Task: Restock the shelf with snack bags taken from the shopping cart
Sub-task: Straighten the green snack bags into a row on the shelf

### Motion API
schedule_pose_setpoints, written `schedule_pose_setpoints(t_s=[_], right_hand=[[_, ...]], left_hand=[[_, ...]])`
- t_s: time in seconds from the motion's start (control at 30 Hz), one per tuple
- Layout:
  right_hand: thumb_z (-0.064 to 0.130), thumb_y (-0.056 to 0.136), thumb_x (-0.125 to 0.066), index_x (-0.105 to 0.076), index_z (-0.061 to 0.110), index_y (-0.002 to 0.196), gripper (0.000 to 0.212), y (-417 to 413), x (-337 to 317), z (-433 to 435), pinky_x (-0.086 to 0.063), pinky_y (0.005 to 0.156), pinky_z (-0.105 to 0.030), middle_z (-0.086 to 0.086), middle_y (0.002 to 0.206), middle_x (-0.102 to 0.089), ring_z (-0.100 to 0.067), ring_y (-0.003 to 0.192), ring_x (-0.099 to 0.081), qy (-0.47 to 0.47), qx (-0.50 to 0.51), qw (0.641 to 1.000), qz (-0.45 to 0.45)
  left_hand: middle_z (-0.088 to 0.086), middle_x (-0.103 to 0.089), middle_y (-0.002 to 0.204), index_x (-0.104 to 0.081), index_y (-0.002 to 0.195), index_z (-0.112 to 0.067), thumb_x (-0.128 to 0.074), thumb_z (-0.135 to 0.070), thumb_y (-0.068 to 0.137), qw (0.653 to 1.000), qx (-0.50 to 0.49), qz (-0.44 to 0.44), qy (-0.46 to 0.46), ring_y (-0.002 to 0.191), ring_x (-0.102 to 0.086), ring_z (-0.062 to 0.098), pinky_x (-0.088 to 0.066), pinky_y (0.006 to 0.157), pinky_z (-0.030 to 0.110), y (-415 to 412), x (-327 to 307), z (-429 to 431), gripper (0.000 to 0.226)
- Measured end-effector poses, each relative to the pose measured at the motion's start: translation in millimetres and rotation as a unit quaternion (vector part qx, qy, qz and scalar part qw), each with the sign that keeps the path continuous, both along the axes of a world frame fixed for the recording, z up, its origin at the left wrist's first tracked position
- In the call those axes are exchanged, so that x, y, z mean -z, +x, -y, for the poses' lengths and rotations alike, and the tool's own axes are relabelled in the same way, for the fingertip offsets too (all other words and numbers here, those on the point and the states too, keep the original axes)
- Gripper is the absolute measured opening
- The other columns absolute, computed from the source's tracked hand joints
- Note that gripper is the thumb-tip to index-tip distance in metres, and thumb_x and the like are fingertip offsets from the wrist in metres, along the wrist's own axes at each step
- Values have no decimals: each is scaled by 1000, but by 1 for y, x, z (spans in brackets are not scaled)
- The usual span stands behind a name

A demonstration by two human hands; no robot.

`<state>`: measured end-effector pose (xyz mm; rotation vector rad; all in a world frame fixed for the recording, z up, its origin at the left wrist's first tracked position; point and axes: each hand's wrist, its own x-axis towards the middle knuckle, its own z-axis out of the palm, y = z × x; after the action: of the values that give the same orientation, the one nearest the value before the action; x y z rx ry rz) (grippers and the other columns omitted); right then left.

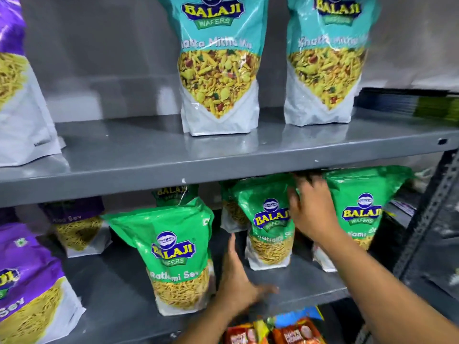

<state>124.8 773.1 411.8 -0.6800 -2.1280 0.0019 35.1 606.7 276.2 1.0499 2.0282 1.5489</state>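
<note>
Three green Balaji Ratlami Sev bags stand on the lower grey shelf [310, 286]: a front green bag [173, 256], a middle green bag [265, 219] and a right green bag [365, 202]. My right hand [313, 212] lies with spread fingers against the middle bag's upper right part, between it and the right bag. My left hand [238, 281] is open and empty, thumb up, just right of the front green bag and above the shelf edge. Its fingers are blurred.
Two teal Khatta Mitha bags [218, 70] [325, 60] stand on the upper shelf [149, 165]. Purple sev bags [29, 281] fill the left side on both levels. Orange and red snack packs [275, 331] lie at the bottom edge. A dark perforated upright [427, 219] bounds the right.
</note>
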Motion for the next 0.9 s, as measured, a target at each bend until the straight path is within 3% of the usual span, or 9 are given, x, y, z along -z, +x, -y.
schedule_pose_setpoints(t_s=[0.07,0.13,0.23,0.33,0.43,0.57,0.7,0.83,0.9], right_hand=[[14,69,-62,-64,8,85,17,-7,-26,-9,-53,69,-42,-24,83,-69,-42,78,-62,70,45,983,165],[15,67,-69,-65,11,84,19,-14,-34,-10,-55,59,-44,-23,82,-70,-43,74,-65,108,23,968,224],[26,76,-63,-66,18,94,20,-17,-42,-10,-55,64,-44,-19,96,-71,-43,87,-65,116,-35,974,193],[33,80,-59,-69,26,89,14,-12,-39,-7,-51,58,-36,-11,87,-73,-38,81,-65,144,-60,973,171],[40,81,-57,-67,29,97,21,-6,-40,-7,-52,70,-39,-8,94,-73,-35,90,-64,127,-75,981,124],[45,80,-62,-41,14,131,63,14,2,11,-37,103,-36,-17,130,-51,-31,121,-43,-51,-158,986,-29],[63,73,-60,1,24,144,102,32,82,30,-10,113,-12,12,152,-6,2,141,-6,-298,-262,908,-136],[70,75,-47,-27,24,139,81,30,137,28,-34,97,-5,11,140,-39,9,127,-37,-470,-294,821,-139],[64,78,-46,-52,30,119,54,27,151,20,-47,90,-15,10,120,-61,-2,112,-55,-486,-257,821,-153]], left_hand=[[6,-33,148,-2,143,-19,-92,-13,41,996,66,62,-5,123,-48,-1,-42,97,17,-19,-14,-34,137],[2,-58,126,-22,133,-17,-85,-7,32,983,129,131,30,97,-63,-10,-52,79,13,-26,-24,-58,120],[-6,-75,99,-45,121,-12,-85,-7,30,977,114,171,63,89,-70,4,-56,76,23,-26,-6,-65,100],[-6,-77,96,-50,117,-12,-97,-12,17,974,86,200,58,93,-71,7,-58,76,25,-27,12,-55,110],[-14,-76,99,-51,113,-27,-97,-30,16,977,36,210,22,96,-69,5,-57,85,32,-22,24,-34,107],[-13,-72,106,-51,106,-40,-97,-42,24,990,-29,115,-72,101,-66,8,-54,94,35,-18,26,-18,94],[-9,-73,103,-54,110,-31,-95,-22,45,992,-41,96,-68,88,-68,-4,-52,69,8,-10,25,-14,77],[-17,-68,93,-55,100,-30,-89,-8,55,992,-51,102,-56,73,-64,-17,-48,58,2,-1,22,-16,61],[-21,-66,91,-54,98,-30,-89,-8,56,992,-49,102,-59,71,-62,-20,-48,58,1,-1,21,-15,59]])
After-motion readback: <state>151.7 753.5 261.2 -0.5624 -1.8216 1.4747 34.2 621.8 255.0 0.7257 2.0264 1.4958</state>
